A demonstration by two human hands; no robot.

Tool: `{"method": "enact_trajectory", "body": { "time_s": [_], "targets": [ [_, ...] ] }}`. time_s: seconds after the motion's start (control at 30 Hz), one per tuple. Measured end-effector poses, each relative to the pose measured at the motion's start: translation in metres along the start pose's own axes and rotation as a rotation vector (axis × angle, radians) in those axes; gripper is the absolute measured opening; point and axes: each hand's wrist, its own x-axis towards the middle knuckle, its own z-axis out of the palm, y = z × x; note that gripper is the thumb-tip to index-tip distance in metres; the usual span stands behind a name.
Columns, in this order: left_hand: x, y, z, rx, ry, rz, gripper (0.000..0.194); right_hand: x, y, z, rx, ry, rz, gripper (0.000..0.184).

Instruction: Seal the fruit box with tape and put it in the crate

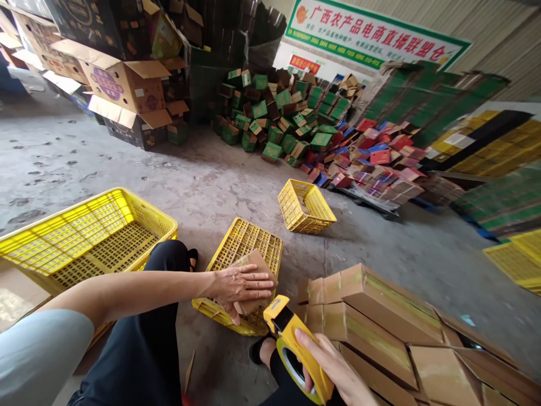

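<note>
now left hand (242,283) lies spread across the box (257,259), right hand (332,361) clasping the tape dispenser (292,331) just right of it

Pale sleeve (51,361), dark trousers (139,349)
The sleeve is short, grey-blue; left hand (242,284) and right hand (333,361) bare; footwear (255,351) black.

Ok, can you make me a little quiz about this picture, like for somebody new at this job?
1. What is the right hand holding?
2. True or false: the left hand is palm-down on a cardboard box.
3. Pick one: what colour is the crate under that box?
A) blue
B) yellow
C) red

Key:
1. A yellow tape dispenser.
2. True.
3. B.
</note>
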Motion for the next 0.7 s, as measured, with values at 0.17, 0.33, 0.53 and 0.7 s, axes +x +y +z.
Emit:
{"method": "enact_trajectory", "body": {
  "time_s": [0.17, 0.33, 0.53, 0.7],
  "targets": [
    [0.004, 0.002, -0.001, 0.046, -0.045, -0.022, 0.085, -0.001, -0.001, 0.0, 0.034, -0.024, 0.0, 0.061],
    [0.002, -0.009, 0.0, 0.084, -0.006, -0.005, 0.083, 0.002, -0.004, -0.001, 0.054, -0.087, -0.022, 0.065],
    [0.003, -0.011, -0.001, 0.082, -0.001, 0.005, 0.082, 0.001, 0.006, -0.008, 0.048, -0.07, -0.02, 0.067],
    [0.004, -0.006, 0.004, -0.019, 0.036, -0.111, 0.076, 0.012, 0.011, -0.001, 0.039, -0.103, -0.045, 0.07]
  ]
}}
